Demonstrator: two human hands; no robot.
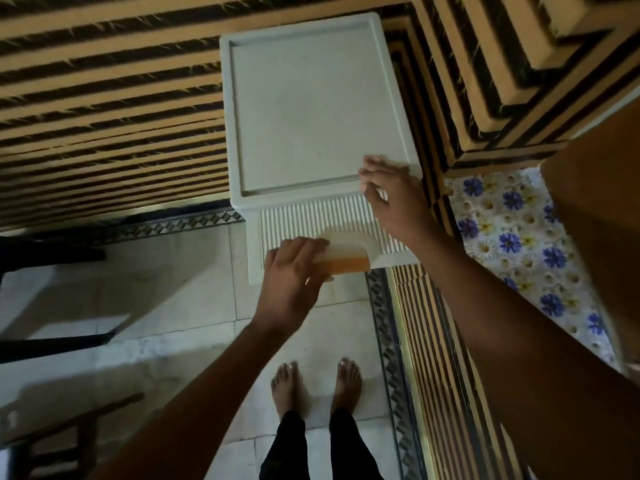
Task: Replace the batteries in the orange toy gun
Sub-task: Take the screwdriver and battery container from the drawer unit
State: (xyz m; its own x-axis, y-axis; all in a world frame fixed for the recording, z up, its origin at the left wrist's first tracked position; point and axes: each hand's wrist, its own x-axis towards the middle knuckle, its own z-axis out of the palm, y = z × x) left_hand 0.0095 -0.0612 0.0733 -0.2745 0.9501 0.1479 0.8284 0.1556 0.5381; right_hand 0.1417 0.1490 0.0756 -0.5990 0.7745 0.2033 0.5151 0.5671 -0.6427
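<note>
Orange toy gun, blurred and partly hidden, sits clamped in the left hand grip against the white tabletop's ribbed front, so hold it steady while the right hand, fingers loosely apart, steadies the corner just above.
</note>
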